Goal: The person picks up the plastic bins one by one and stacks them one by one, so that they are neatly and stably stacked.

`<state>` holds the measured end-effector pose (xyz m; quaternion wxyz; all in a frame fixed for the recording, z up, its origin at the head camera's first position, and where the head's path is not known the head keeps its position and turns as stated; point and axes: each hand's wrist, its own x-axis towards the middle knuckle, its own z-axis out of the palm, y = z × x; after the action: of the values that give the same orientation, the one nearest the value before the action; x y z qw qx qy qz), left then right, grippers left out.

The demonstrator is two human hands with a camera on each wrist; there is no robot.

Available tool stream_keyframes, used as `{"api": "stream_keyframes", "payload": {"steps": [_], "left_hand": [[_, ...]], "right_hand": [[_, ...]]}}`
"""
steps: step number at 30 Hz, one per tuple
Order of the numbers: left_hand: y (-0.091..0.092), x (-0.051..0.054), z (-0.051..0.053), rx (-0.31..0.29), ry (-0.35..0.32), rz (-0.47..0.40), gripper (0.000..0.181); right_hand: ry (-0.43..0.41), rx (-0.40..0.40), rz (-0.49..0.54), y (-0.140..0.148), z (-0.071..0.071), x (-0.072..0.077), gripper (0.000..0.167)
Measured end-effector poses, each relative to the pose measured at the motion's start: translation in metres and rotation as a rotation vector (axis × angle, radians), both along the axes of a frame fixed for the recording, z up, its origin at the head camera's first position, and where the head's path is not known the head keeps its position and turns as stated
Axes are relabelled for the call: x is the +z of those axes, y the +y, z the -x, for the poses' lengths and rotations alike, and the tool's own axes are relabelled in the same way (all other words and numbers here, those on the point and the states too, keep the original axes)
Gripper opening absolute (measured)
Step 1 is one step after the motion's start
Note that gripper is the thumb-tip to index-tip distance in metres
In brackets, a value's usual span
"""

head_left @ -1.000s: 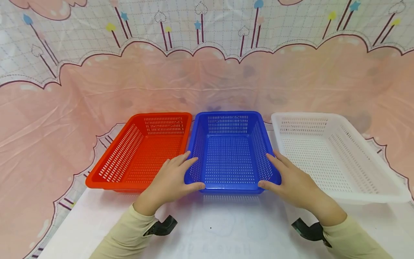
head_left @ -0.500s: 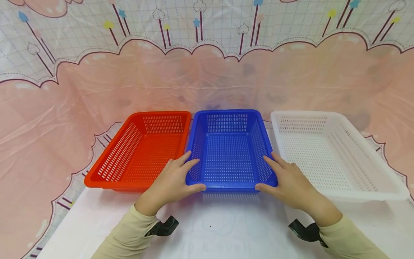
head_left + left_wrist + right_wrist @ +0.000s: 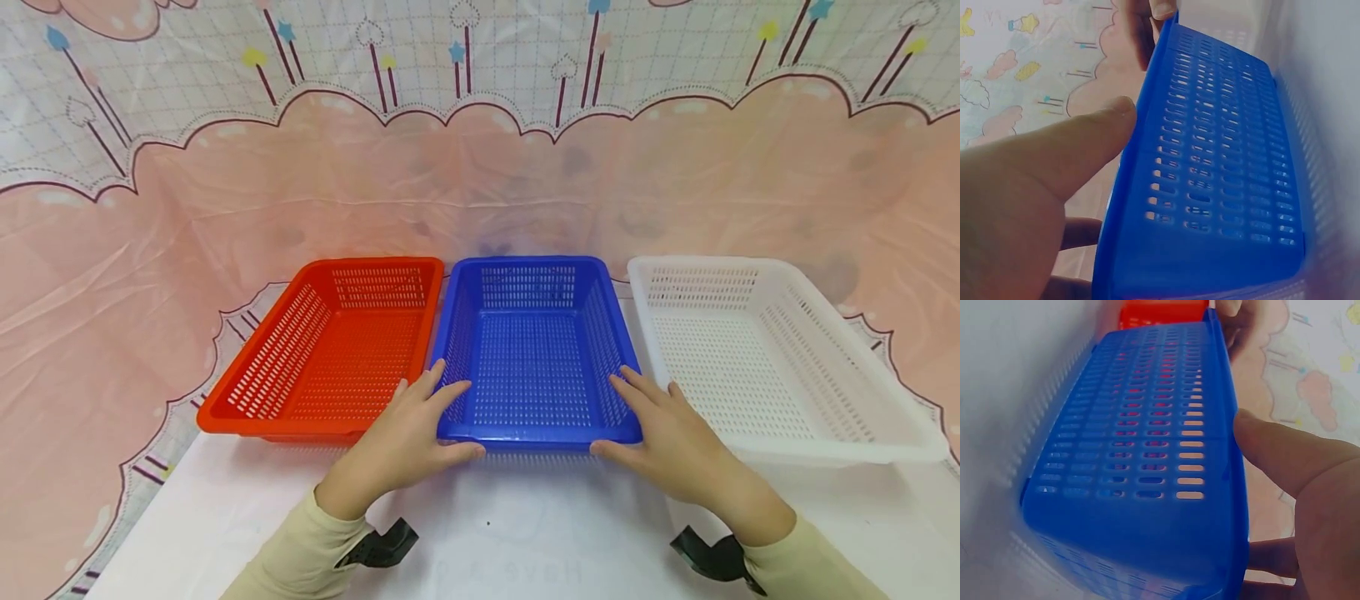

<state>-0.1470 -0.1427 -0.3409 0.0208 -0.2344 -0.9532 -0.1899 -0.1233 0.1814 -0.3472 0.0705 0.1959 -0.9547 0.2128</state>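
A blue perforated plastic basket (image 3: 534,367) stands in the middle of the row, with nothing in it. My left hand (image 3: 401,433) holds its near left corner, the thumb against the front rim and the other fingers spread over the side rim. At the near right corner, my right hand (image 3: 678,446) holds it the same way. The left wrist view shows the left thumb (image 3: 1107,125) at the rim, with some fingers partly hidden behind the basket wall. Similarly, the right thumb (image 3: 1272,440) touches the rim in the right wrist view.
To the left is a red basket (image 3: 360,367), its near right part covered by my left hand. A white basket (image 3: 738,375) stands to the right. All three rest on a white surface (image 3: 487,517) before a pink patterned cloth backdrop (image 3: 525,179).
Both hands have shifted slightly towards me over the last half second. The blue basket's near rim has come a little closer too. The red and white baskets have stayed in place.
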Motion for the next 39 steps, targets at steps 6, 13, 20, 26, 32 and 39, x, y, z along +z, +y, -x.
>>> {"api": "stream_keyframes", "payload": {"steps": [6,13,20,26,32,39], "left_hand": [[-0.001,-0.005,-0.010,0.015,0.019,-0.042,0.075],[0.000,-0.010,-0.018,0.038,0.119,-0.037,0.069],[0.005,-0.009,-0.022,-0.028,0.179,-0.036,0.056],[0.011,-0.015,-0.022,-0.053,0.165,-0.089,0.047],[0.016,-0.018,-0.023,0.003,0.160,-0.250,0.049],[0.015,-0.024,-0.016,0.110,0.083,-0.471,0.057]], "right_hand": [[0.035,0.004,0.007,0.001,-0.010,-0.004,0.083],[0.138,0.006,-0.018,0.002,-0.012,-0.008,0.079],[0.313,0.037,0.014,-0.003,-0.016,-0.013,0.068],[0.327,0.060,0.054,-0.010,-0.018,-0.014,0.061],[0.192,0.016,0.150,-0.012,-0.018,-0.012,0.065],[-0.022,-0.097,0.244,-0.009,-0.012,-0.009,0.084]]}}
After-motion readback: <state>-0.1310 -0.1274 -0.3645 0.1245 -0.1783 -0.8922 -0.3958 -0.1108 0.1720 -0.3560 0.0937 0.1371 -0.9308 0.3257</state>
